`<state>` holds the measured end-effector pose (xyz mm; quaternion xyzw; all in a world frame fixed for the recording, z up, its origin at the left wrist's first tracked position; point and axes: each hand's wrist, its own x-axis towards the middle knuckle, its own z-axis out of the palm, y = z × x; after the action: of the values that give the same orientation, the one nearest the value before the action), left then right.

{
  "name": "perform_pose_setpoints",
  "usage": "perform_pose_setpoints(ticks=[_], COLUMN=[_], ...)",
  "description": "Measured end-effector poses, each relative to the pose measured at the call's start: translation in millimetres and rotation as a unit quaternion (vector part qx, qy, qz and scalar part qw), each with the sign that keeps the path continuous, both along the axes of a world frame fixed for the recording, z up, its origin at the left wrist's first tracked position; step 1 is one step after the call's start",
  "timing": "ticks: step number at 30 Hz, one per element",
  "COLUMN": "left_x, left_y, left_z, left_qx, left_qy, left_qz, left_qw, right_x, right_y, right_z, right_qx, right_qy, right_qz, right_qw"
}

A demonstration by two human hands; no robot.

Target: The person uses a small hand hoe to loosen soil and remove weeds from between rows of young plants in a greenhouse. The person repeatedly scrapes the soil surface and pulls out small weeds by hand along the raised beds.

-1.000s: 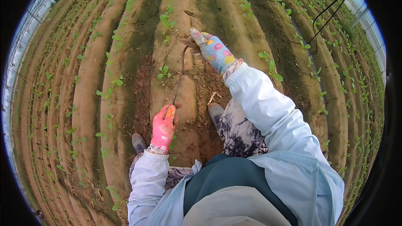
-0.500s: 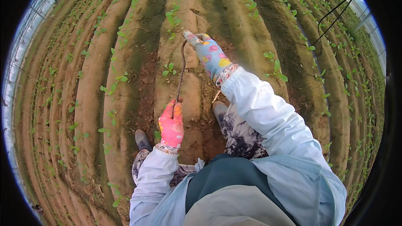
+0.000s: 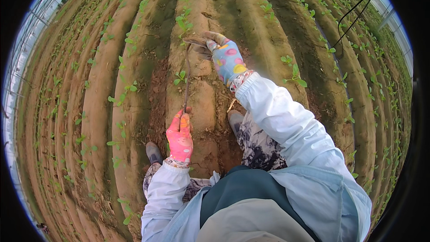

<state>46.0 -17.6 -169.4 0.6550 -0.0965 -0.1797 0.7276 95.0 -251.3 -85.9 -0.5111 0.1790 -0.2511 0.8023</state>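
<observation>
I count two pale-sleeved arms (image 3: 286,112): one reaches in from five o'clock, bringing the blue-gloved right hand (image 3: 229,61) to twelve, angled toward eleven; the other rises from seven, the pink-gloved left hand (image 3: 180,137) upright at eight. One thin brown stick (image 3: 187,78) runs nearly upright from nine to eleven; the left hand pinches its lower end, the right hand meets its upper end, though whether it grips I cannot tell. Two grey shoes (image 3: 234,121) show at eight and four, and one seedling (image 3: 180,77) sits nearest the stick, near ten.
</observation>
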Motion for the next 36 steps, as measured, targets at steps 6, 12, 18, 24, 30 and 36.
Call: perform_pose_setpoints(ticks=[6,12,18,24,30,36], left_x=[7,15,12,12,8,0], left_y=[7,13,11,8,9,-2], left_z=[8,26,28,19,16,12], left_qx=[-0.080,-0.072,-0.051,-0.016,0.035,0.007], left_qy=[0.065,0.071,0.123,0.065,0.001,0.034], left_qz=[-0.001,-0.021,-0.087,-0.022,-0.015,-0.055], left_qw=[0.995,0.995,0.987,0.997,0.999,0.998], right_x=[-9,-15,-21,-19,-16,-18], right_y=[-24,-44,-63,-57,-34,-14], right_z=[-15,-12,1,-7,7,25], right_qx=[-0.333,-0.330,-0.406,-0.304,-0.119,-0.102], right_qy=[0.119,0.156,0.286,0.075,0.054,0.148], right_qz=[0.037,0.001,-0.060,-0.027,0.073,0.096], right_qw=[0.935,0.931,0.866,0.949,0.989,0.979])
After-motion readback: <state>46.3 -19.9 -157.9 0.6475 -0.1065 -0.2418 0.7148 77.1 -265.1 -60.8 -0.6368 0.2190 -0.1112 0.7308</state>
